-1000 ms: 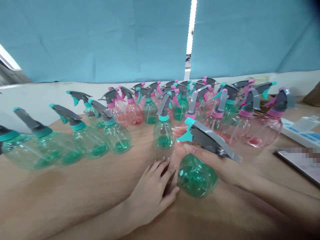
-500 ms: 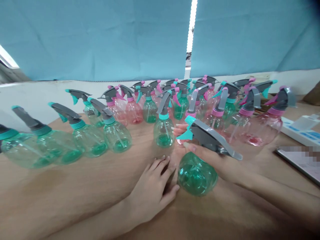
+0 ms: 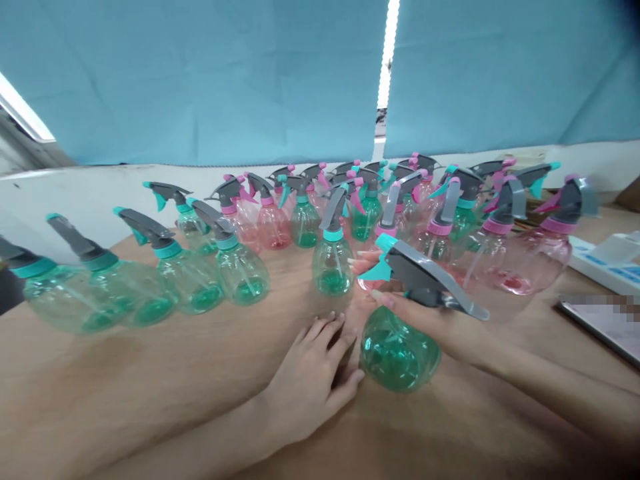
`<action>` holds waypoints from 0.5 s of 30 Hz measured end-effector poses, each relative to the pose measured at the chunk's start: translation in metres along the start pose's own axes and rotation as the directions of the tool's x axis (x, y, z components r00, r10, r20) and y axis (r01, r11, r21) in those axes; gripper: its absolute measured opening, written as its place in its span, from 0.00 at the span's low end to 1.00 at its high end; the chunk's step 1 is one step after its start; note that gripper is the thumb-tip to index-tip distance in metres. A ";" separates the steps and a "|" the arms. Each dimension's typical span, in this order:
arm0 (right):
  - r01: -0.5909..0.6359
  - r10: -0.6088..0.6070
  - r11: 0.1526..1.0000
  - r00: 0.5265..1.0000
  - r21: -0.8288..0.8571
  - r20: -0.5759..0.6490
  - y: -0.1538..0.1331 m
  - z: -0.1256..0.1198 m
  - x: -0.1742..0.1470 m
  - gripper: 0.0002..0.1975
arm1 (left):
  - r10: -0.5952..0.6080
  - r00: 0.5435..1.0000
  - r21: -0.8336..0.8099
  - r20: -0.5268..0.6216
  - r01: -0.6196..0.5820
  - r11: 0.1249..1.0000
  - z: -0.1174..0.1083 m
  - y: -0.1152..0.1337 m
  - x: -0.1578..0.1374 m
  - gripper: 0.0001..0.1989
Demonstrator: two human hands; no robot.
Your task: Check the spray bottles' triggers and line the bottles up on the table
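Note:
My right hand (image 3: 425,323) grips a green spray bottle (image 3: 400,353) around its neck, thumb on the near side and fingers behind. The bottle leans, its grey sprayer head with a turquoise trigger slanting down to the right. Inside the bottle the clear green plastic looks darker at the bottom. Palm down on the tabletop lies my left hand (image 3: 313,373), fingers stretched out and holding nothing, close to the left of the held bottle. Just beyond my fingers stands another green spray bottle (image 3: 333,270) with a turquoise collar.
A row of green spray bottles (image 3: 193,283) stands on the left of the wooden table (image 3: 210,380). Pink and green ones, including a pink spray bottle (image 3: 537,257), crowd the back and right. At right lie a phone (image 3: 600,327) and a white power strip (image 3: 600,263). Blue cloth (image 3: 250,80) hangs behind.
The view has shifted slightly, so everything sits a little further right. My right hand still holds the green spray bottle, and my left hand still rests on the table.

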State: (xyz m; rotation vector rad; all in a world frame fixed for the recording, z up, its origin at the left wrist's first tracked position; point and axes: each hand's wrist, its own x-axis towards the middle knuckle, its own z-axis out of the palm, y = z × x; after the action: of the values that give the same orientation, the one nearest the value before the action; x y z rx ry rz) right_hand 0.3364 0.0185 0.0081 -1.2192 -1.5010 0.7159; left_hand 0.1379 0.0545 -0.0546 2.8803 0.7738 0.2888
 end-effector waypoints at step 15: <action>0.100 -0.103 0.994 0.991 0.039 0.081 0.011 0.002 0.002 0.23 | -0.020 0.999 0.004 0.049 0.019 1.000 -0.003 0.002 0.001 0.24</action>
State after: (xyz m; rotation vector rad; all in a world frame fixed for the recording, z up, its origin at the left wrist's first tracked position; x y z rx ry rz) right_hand 0.3384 0.0237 -0.0013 -1.0901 -1.5999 0.7294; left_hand 0.1384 0.0537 -0.0509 2.8698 0.7943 0.2143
